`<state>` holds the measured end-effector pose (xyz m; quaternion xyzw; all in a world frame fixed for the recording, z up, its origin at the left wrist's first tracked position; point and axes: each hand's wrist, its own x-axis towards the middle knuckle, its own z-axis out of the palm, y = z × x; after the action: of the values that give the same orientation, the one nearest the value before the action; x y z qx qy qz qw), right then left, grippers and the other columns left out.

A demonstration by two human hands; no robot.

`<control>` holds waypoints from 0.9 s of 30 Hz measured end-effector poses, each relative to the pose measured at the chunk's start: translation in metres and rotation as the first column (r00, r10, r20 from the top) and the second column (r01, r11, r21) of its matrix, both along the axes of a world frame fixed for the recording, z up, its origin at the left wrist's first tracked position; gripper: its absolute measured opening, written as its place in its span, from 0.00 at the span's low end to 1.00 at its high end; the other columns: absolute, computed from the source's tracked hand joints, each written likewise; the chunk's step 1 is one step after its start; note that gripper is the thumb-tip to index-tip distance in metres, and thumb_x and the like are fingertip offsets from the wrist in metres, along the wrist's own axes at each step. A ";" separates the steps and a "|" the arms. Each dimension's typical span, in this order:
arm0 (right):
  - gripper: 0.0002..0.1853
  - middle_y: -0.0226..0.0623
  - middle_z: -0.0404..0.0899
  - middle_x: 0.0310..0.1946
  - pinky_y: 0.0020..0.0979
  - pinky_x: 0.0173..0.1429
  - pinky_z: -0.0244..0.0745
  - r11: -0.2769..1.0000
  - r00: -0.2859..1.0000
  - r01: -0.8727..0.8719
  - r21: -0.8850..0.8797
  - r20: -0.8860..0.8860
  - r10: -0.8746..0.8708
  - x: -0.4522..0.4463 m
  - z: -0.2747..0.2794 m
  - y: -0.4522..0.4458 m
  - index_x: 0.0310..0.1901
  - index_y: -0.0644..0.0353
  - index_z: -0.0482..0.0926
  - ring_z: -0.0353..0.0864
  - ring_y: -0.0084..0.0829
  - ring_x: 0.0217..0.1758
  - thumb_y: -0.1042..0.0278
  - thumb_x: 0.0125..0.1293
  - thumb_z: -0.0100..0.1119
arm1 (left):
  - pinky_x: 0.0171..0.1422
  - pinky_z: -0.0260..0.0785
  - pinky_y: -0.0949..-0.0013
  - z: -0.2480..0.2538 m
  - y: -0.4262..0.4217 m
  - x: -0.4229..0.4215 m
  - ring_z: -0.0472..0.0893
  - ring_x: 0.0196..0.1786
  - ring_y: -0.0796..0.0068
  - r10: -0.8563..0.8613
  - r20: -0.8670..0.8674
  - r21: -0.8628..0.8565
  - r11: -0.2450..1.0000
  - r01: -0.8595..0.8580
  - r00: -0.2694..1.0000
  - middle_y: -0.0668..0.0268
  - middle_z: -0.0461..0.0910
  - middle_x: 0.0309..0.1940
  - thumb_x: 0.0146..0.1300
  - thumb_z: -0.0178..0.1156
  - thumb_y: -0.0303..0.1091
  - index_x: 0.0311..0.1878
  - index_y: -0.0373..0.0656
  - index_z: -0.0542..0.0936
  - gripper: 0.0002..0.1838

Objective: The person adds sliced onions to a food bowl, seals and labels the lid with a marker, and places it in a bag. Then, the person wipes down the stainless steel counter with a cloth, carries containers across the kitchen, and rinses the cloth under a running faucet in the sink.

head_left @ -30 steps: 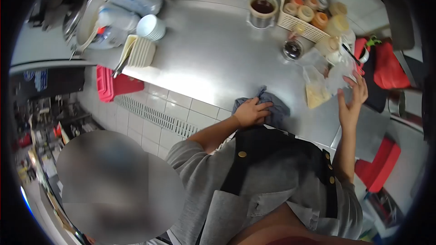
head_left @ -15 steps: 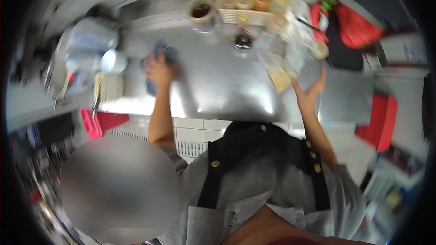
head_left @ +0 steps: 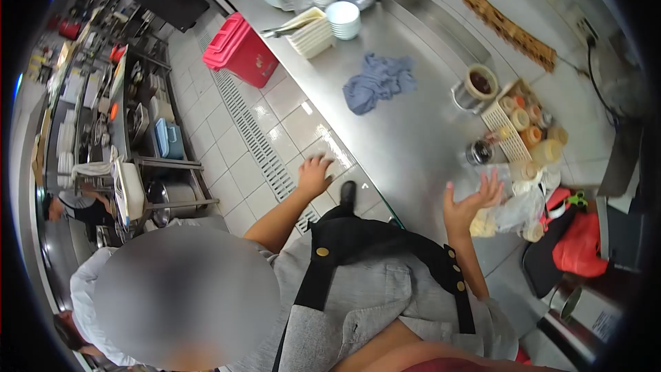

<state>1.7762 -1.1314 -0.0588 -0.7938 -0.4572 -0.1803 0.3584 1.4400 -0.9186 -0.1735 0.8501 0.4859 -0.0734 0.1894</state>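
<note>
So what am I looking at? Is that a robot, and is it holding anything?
No robot: it's a person using bare hands. The camera is worn on their head, looking forward and down. On the shiny silver metal counter lie a crumpled blue-grey cloth, a stack of pale round bowls and a cream rectangular basket of bottles. The left hand is empty; the right hand, fingers spread, looks empty too, near a clear plastic bag.
</note>
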 end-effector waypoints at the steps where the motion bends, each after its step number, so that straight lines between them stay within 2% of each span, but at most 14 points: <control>1: 0.42 0.57 0.53 0.73 0.63 0.76 0.35 0.997 0.997 -0.077 0.029 -0.006 0.077 -0.011 0.005 0.029 0.69 0.58 0.57 0.41 0.61 0.77 0.56 0.57 0.68 | 0.66 0.68 0.53 -0.018 0.018 -0.037 0.73 0.66 0.52 0.056 -0.041 -0.200 0.978 -0.063 0.998 0.57 0.74 0.65 0.57 0.68 0.41 0.62 0.54 0.76 0.28; 3: 0.43 0.57 0.53 0.73 0.63 0.76 0.35 0.979 0.981 -0.196 0.056 -0.002 0.196 -0.042 0.009 0.086 0.69 0.59 0.57 0.41 0.61 0.77 0.57 0.56 0.68 | 0.59 0.75 0.57 -0.049 0.043 -0.105 0.81 0.56 0.54 0.115 0.015 -0.413 0.905 -0.099 0.993 0.56 0.82 0.54 0.60 0.66 0.43 0.62 0.51 0.77 0.26; 4: 0.43 0.57 0.52 0.73 0.63 0.76 0.36 0.954 0.955 -0.294 0.067 -0.016 0.295 -0.061 0.008 0.116 0.69 0.60 0.57 0.40 0.62 0.77 0.58 0.55 0.69 | 0.59 0.74 0.57 -0.064 0.049 -0.135 0.82 0.53 0.53 0.115 0.068 -0.388 0.918 -0.080 0.991 0.55 0.84 0.49 0.59 0.67 0.42 0.59 0.48 0.79 0.25; 5: 0.43 0.57 0.52 0.73 0.63 0.76 0.36 0.950 0.953 -0.300 0.085 -0.006 0.302 -0.081 0.004 0.148 0.69 0.60 0.57 0.40 0.62 0.77 0.58 0.55 0.69 | 0.59 0.74 0.55 -0.061 0.053 -0.156 0.82 0.55 0.53 0.080 0.043 -0.347 0.936 -0.060 0.996 0.56 0.83 0.51 0.60 0.66 0.42 0.59 0.49 0.79 0.24; 7: 0.45 0.58 0.50 0.73 0.61 0.76 0.37 0.887 0.867 -0.460 0.040 -0.193 0.459 -0.129 -0.010 0.204 0.69 0.62 0.55 0.40 0.63 0.77 0.61 0.54 0.71 | 0.61 0.73 0.54 -0.055 0.068 -0.192 0.80 0.57 0.53 0.088 -0.002 -0.321 0.943 -0.084 0.996 0.54 0.82 0.53 0.61 0.64 0.41 0.60 0.50 0.78 0.23; 10: 0.48 0.58 0.50 0.72 0.60 0.77 0.38 0.835 0.796 -0.547 -0.063 -0.347 0.496 -0.198 -0.038 0.287 0.70 0.65 0.52 0.41 0.63 0.76 0.64 0.53 0.72 | 0.62 0.72 0.55 0.023 0.100 -0.217 0.79 0.60 0.52 0.265 0.067 -0.406 0.888 -0.217 0.962 0.55 0.80 0.57 0.63 0.64 0.40 0.61 0.47 0.78 0.23; 13: 0.52 0.58 0.50 0.71 0.55 0.78 0.40 0.779 0.700 -0.620 -0.094 -0.515 0.495 -0.253 -0.043 0.352 0.71 0.66 0.50 0.44 0.60 0.76 0.63 0.51 0.75 | 0.62 0.72 0.56 -0.002 0.146 -0.275 0.79 0.59 0.52 0.423 0.205 -0.400 0.859 -0.319 0.882 0.54 0.80 0.57 0.63 0.64 0.40 0.61 0.46 0.78 0.23; 14: 0.52 0.58 0.50 0.71 0.55 0.78 0.40 0.783 0.705 -0.614 -0.100 -0.517 0.486 -0.263 -0.058 0.372 0.71 0.66 0.50 0.44 0.60 0.76 0.63 0.51 0.75 | 0.62 0.72 0.56 -0.009 0.169 -0.291 0.79 0.59 0.52 0.418 0.204 -0.407 0.859 -0.311 0.885 0.54 0.80 0.57 0.63 0.64 0.40 0.61 0.46 0.78 0.23; 16: 0.59 0.58 0.50 0.71 0.48 0.78 0.46 0.911 0.623 -0.408 -0.064 -0.748 0.227 -0.272 -0.092 0.409 0.73 0.68 0.47 0.49 0.55 0.75 0.60 0.46 0.80 | 0.63 0.72 0.56 -0.018 0.209 -0.326 0.79 0.59 0.51 0.386 0.159 -0.270 0.902 -0.336 0.909 0.54 0.80 0.57 0.64 0.64 0.41 0.61 0.46 0.78 0.23; 18: 0.63 0.59 0.50 0.71 0.44 0.78 0.49 0.963 0.526 -0.255 -0.085 -0.848 0.065 -0.273 -0.111 0.441 0.73 0.70 0.46 0.52 0.52 0.75 0.58 0.43 0.83 | 0.61 0.73 0.57 -0.014 0.254 -0.340 0.80 0.57 0.54 0.362 0.168 -0.295 0.906 -0.304 0.917 0.55 0.81 0.57 0.65 0.65 0.39 0.61 0.44 0.77 0.23; 20: 0.66 0.58 0.51 0.71 0.43 0.78 0.51 0.992 0.515 -0.103 -0.066 -0.857 -0.004 -0.267 -0.121 0.477 0.73 0.71 0.45 0.53 0.51 0.75 0.56 0.41 0.84 | 0.60 0.74 0.59 0.001 0.310 -0.335 0.81 0.57 0.56 0.470 0.357 -0.419 0.853 -0.311 0.807 0.56 0.81 0.57 0.65 0.65 0.35 0.61 0.41 0.77 0.22; 22: 0.66 0.58 0.53 0.71 0.43 0.78 0.51 0.996 0.547 -0.079 -0.031 -0.837 0.017 -0.262 -0.126 0.505 0.73 0.73 0.46 0.53 0.52 0.75 0.56 0.40 0.84 | 0.60 0.75 0.61 -0.004 0.373 -0.328 0.82 0.56 0.56 0.390 0.449 -0.385 0.896 -0.219 0.804 0.56 0.81 0.56 0.65 0.65 0.32 0.62 0.40 0.76 0.23; 25: 0.65 0.58 0.56 0.70 0.45 0.78 0.50 0.984 0.740 -0.071 -0.162 -0.671 -0.057 -0.252 -0.150 0.530 0.72 0.73 0.49 0.53 0.52 0.75 0.59 0.38 0.84 | 0.57 0.76 0.61 0.022 0.466 -0.295 0.85 0.50 0.58 0.301 0.535 -0.295 0.942 -0.160 0.789 0.55 0.82 0.55 0.64 0.65 0.32 0.67 0.42 0.71 0.28; 27: 0.61 0.59 0.56 0.69 0.48 0.78 0.49 0.970 0.811 -0.052 -0.237 -0.577 -0.097 -0.255 -0.158 0.535 0.72 0.73 0.50 0.53 0.55 0.74 0.62 0.40 0.82 | 0.51 0.78 0.64 0.062 0.527 -0.265 0.86 0.48 0.64 0.356 0.461 -0.336 0.918 -0.211 0.813 0.55 0.79 0.58 0.67 0.62 0.28 0.73 0.43 0.63 0.32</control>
<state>1.5209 -0.5962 -0.2172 -0.8536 -0.3340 0.1248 0.3798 1.1746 -0.3915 -0.1114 0.7216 0.5253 0.1199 0.4346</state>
